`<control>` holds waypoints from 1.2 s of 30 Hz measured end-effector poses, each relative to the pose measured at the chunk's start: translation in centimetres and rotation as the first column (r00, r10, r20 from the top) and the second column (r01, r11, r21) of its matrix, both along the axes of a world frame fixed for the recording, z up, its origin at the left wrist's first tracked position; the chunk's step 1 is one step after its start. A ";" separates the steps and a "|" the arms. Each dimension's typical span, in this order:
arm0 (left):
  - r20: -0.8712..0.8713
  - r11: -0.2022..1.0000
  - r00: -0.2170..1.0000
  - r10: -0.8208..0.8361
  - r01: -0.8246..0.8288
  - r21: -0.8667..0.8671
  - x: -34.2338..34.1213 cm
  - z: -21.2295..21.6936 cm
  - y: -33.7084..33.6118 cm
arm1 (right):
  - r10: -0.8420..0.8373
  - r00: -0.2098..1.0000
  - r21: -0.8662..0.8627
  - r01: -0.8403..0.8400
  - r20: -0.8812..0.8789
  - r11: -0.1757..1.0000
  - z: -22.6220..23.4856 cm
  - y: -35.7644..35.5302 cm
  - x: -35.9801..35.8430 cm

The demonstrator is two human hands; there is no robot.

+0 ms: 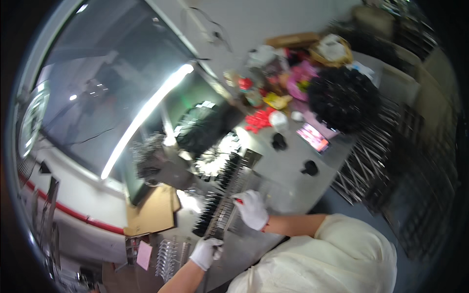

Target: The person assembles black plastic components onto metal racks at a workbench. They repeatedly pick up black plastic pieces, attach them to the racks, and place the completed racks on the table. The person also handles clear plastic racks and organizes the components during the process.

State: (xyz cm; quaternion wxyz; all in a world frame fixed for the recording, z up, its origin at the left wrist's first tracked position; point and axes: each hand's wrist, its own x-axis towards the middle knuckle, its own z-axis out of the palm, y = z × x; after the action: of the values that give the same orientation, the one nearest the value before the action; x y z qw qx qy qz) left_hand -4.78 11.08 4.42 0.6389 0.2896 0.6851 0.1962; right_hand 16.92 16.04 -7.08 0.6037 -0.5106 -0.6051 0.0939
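A long metal rack (225, 210) lies slantwise on the table, with a row of black pieces (207, 215) along its left side. My left hand (205, 253), in a white glove, is at the rack's near end with its fingers curled; what they hold is blurred. Over the right side of the rack is my right hand (252, 210), also gloved in white. A small red thing (238, 200) shows at its pinched fingertips, too blurred to name. Bright light falls on white-looking pieces (215, 161) beyond the rack.
On the grey table (288, 183) lie two black pieces (309, 168), a lit phone (313, 137), red pieces (259, 120) and a large black bundle (344, 99). Cardboard (151, 212) stands left, by clear coiled strips (167, 258). Metal racks (366, 161) stand to the right.
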 end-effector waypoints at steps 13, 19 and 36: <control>0.832 0.985 0.548 0.085 -0.173 0.013 1.5 0.9 -5.5 | 0.317 0.938 0.187 -0.340 0.144 0.922 10.7 2.0 2.7; 0.961 0.971 0.233 -0.149 -0.147 0.186 5.5 7.0 -6.6 | 0.055 0.942 0.191 -0.124 0.331 0.974 17.0 -4.6 9.6; 0.462 0.517 0.722 -0.515 -0.169 0.839 -4.5 8.4 -10.4 | -0.326 0.799 0.751 -0.222 0.506 0.622 48.5 0.2 3.7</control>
State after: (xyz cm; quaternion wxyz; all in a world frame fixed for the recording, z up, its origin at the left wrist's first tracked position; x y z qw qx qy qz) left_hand -9.26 0.64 12.86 0.6344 0.5409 0.1909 0.5182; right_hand 20.62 16.27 41.45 0.5424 -0.2172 -0.7259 -0.3630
